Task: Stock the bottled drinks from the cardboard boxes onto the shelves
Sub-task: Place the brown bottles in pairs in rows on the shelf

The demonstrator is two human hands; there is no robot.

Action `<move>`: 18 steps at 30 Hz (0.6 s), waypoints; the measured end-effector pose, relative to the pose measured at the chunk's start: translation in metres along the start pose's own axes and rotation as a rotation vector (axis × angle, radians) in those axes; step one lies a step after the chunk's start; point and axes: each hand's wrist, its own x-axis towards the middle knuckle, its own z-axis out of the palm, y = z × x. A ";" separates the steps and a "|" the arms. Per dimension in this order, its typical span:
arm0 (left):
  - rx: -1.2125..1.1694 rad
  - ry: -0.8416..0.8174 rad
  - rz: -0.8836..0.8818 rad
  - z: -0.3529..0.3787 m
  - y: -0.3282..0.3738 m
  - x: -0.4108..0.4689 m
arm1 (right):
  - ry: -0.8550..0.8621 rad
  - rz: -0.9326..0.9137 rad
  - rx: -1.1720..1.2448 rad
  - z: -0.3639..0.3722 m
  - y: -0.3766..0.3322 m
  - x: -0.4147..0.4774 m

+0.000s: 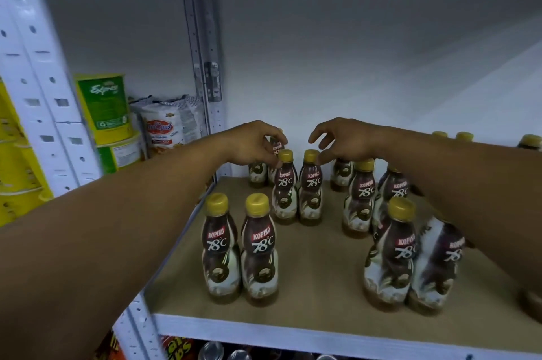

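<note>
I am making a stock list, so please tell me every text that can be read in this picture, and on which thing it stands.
"KOPIKO": label of each coffee bottle facing the camera.
"78°C": same labels, below the brand.
"Express": green and yellow tub; its small print is unreadable.
Too blurred to read: red logo on the white snack bag.
Cut off, unreadable: letters on the snack pack one shelf lower.

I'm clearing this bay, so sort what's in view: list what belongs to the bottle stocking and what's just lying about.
Job: Kopiko bottles, shelf board, left hand holding a back-row bottle, right hand.
Lying about: green-and-yellow tubs, snack bags.
</note>
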 end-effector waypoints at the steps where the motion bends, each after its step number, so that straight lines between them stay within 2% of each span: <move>1: -0.007 -0.009 -0.002 0.001 -0.001 0.003 | -0.018 -0.002 -0.009 0.001 0.001 0.004; 5: -0.023 -0.029 -0.010 0.007 0.001 0.014 | -0.054 -0.021 0.029 0.006 0.003 0.013; 18: -0.024 -0.058 -0.008 0.012 0.000 0.015 | -0.020 -0.065 0.058 0.012 0.007 0.015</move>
